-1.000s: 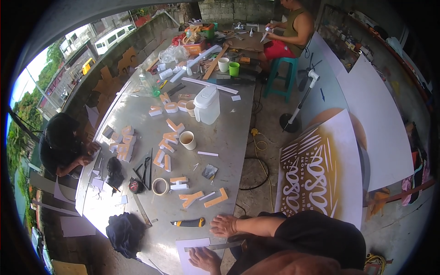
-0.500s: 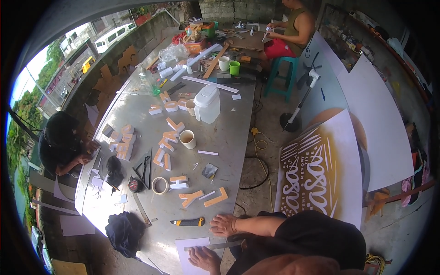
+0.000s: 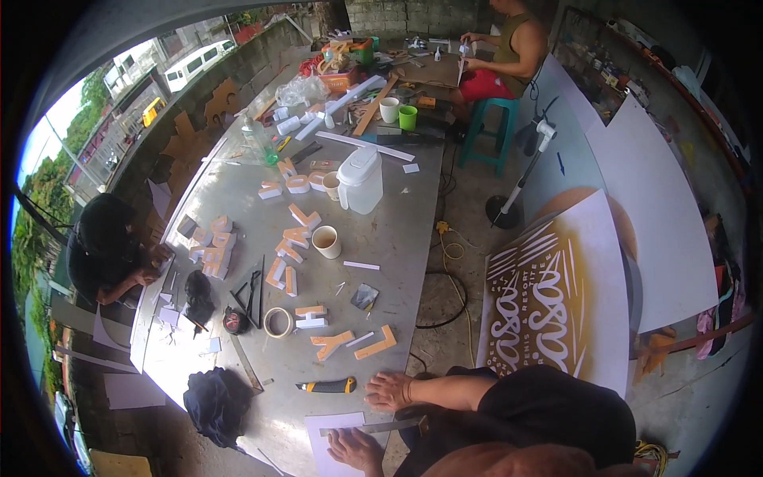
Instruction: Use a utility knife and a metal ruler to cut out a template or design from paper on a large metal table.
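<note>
My left hand (image 3: 352,451) lies with fingers spread on a metal straightedge (image 3: 381,426) across a white sheet (image 3: 322,461) at the table's near edge. My right hand (image 3: 387,391) rests open on the metal tabletop (image 3: 421,199), fingers slightly bent. Just left of it lies a black-and-yellow utility knife (image 3: 325,385). Beyond are letter-shaped blocks (image 3: 331,344) with tan tops and white sides, a tape roll (image 3: 277,322) and a paper cup (image 3: 326,242). A bundle of dark cloth (image 3: 214,405) sits to the left.
A co-worker (image 3: 103,246) bends over the left edge; another (image 3: 513,52) sits on a teal stool (image 3: 491,127) at the far right. A lidded pitcher (image 3: 359,181) stands mid-table. A lettered board (image 3: 548,302), a pole fan (image 3: 540,143) and cables (image 3: 449,246) are on the right.
The seated co-worker's hands have shifted on the white piece they hold, which now stands more upright. My hands have not visibly moved.
</note>
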Motion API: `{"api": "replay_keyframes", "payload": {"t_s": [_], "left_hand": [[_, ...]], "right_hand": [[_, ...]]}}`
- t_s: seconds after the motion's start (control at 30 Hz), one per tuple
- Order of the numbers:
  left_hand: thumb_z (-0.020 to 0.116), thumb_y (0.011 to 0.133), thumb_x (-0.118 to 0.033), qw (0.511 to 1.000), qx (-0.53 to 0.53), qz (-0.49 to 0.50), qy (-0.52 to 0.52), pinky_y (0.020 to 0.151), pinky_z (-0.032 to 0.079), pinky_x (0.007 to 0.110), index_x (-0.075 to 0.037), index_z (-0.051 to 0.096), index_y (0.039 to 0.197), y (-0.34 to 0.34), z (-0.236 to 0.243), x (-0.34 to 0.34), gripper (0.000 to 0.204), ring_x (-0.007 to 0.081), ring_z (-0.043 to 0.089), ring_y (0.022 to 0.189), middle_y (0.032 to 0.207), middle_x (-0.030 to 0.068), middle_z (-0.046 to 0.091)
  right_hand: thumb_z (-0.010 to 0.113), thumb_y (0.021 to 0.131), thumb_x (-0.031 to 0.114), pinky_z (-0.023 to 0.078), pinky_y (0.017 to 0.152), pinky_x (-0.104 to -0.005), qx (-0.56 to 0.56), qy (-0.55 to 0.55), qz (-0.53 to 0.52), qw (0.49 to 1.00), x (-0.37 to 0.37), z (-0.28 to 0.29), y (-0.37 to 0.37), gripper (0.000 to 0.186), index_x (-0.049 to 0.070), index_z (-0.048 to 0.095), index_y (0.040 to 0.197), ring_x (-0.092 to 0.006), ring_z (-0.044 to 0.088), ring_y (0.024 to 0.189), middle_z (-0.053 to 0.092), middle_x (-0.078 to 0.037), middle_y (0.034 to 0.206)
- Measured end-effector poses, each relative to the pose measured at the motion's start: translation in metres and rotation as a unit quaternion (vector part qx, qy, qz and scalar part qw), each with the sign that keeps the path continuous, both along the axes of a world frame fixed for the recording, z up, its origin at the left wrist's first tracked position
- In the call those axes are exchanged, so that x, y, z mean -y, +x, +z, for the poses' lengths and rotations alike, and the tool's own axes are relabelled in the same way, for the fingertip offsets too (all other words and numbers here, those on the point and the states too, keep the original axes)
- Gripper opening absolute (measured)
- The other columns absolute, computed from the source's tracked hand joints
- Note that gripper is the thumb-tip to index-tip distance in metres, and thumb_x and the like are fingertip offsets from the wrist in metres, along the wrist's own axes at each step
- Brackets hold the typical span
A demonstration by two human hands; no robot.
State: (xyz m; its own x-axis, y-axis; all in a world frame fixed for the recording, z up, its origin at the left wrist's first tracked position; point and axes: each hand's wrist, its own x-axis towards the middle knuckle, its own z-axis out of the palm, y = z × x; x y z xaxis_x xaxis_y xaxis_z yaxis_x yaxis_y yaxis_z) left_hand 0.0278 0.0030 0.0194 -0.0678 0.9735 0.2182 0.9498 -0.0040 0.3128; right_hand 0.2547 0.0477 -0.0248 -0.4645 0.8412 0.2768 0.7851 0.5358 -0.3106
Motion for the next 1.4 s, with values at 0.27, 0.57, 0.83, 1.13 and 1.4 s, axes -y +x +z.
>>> {"api": "replay_keyframes", "payload": {"t_s": [0.27, 0.57, 0.83, 1.13, 1.4], "left_hand": [[0.057, 0.1, -0.035, 1.0, 0.003, -0.001, 0.008, 0.119, 0.027, 0.056, 0.0, 0.067, 0.12, -0.001, -0.005, 0.0, 0.041, 0.0365, 0.055, 0.133, 0.135, 0.0202, 0.064], [0.058, 0.1, -0.036, 0.999, 0.002, -0.01, -0.031, 0.119, 0.024, 0.061, -0.002, 0.061, 0.126, -0.006, -0.007, -0.001, 0.043, 0.0366, 0.048, 0.139, 0.138, 0.0181, 0.061], [0.059, 0.097, -0.035, 1.0, 0.001, -0.027, -0.011, 0.118, 0.023, 0.061, -0.005, 0.062, 0.124, -0.012, -0.014, 0.001, 0.04, 0.0365, 0.048, 0.138, 0.135, 0.0146, 0.06], [0.06, 0.097, -0.035, 0.999, 0.016, -0.015, -0.033, 0.118, 0.022, 0.062, -0.006, 0.061, 0.123, -0.008, -0.015, -0.001, 0.038, 0.0361, 0.045, 0.14, 0.137, 0.0141, 0.059], [0.061, 0.097, -0.035, 1.0, 0.009, -0.012, -0.027, 0.119, 0.022, 0.061, -0.007, 0.063, 0.122, -0.012, -0.015, -0.001, 0.037, 0.0359, 0.049, 0.138, 0.134, 0.0142, 0.062]], "right_hand": [[0.057, 0.096, 0.043, 0.039, 0.092, -0.0409, -0.009, 0.011, -0.003, 1.0, 0.001, -0.001, 0.0, 0.026, 0.021, 0.063, 0.109, -0.0241, 0.053, 0.107, 0.056, -0.006, 0.109], [0.058, 0.096, 0.044, 0.04, 0.093, -0.0416, -0.024, 0.015, 0.007, 1.0, -0.003, -0.001, 0.0, 0.028, 0.019, 0.063, 0.107, -0.0254, 0.054, 0.108, 0.056, -0.007, 0.111], [0.059, 0.097, 0.044, 0.044, 0.09, -0.0402, -0.02, 0.007, 0.01, 1.0, 0.003, 0.005, 0.002, 0.031, 0.019, 0.066, 0.116, -0.0244, 0.057, 0.103, 0.058, -0.005, 0.107], [0.059, 0.097, 0.044, 0.044, 0.091, -0.041, -0.004, -0.023, 0.008, 1.0, -0.002, 0.004, 0.008, 0.032, 0.018, 0.067, 0.115, -0.0249, 0.055, 0.101, 0.058, -0.005, 0.107], [0.058, 0.098, 0.044, 0.042, 0.094, -0.0412, -0.006, -0.034, 0.015, 0.999, -0.004, 0.003, 0.003, 0.035, 0.018, 0.069, 0.118, -0.0251, 0.055, 0.106, 0.059, -0.006, 0.112]]}}
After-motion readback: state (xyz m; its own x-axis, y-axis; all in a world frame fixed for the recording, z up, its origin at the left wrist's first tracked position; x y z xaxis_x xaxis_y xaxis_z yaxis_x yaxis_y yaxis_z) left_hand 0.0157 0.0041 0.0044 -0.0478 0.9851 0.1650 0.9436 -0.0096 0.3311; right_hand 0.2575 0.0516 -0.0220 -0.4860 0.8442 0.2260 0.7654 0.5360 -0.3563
